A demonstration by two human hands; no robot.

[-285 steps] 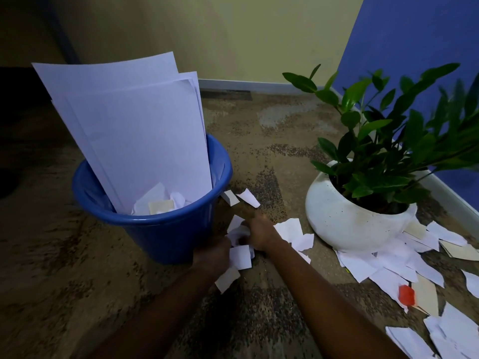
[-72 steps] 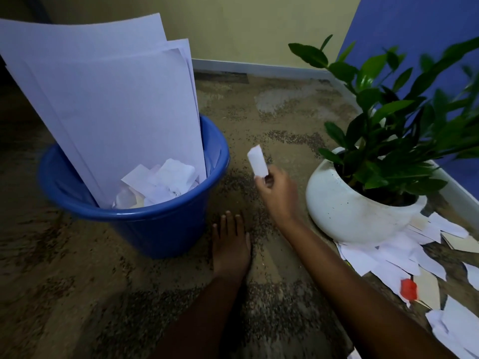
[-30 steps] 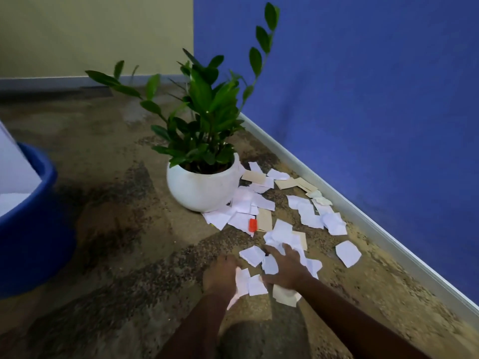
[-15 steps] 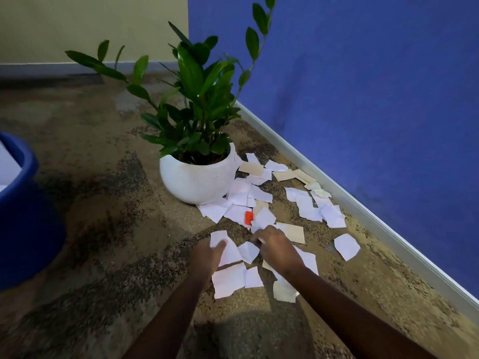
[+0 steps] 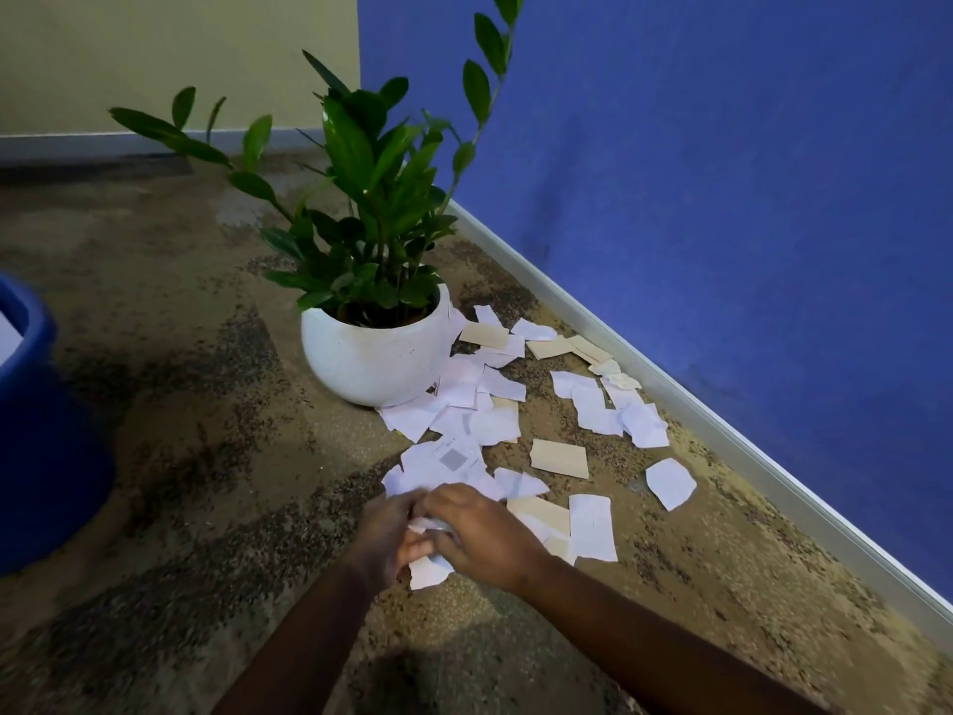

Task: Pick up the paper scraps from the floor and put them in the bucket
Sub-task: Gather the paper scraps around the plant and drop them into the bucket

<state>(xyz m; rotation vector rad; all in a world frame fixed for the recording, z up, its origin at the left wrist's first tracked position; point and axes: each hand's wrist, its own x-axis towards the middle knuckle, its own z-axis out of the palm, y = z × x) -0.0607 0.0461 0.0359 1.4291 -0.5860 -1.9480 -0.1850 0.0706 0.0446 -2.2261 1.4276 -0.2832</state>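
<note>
White and tan paper scraps (image 5: 495, 425) lie scattered flat, well apart from the upright blue bucket (image 5: 41, 430) at far left.

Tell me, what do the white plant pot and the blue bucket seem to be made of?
The white pot looks like glazed or painted ceramic: it is smooth and rounded with a soft sheen, though plastic cannot be ruled out. The blue bucket looks like moulded plastic, with an even colour, a rounded rim and a dull finish.

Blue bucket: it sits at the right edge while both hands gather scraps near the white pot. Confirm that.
Wrong side: the head view shows the blue bucket at the left edge. The left hand and right hand do gather paper scraps near the white pot.
</note>
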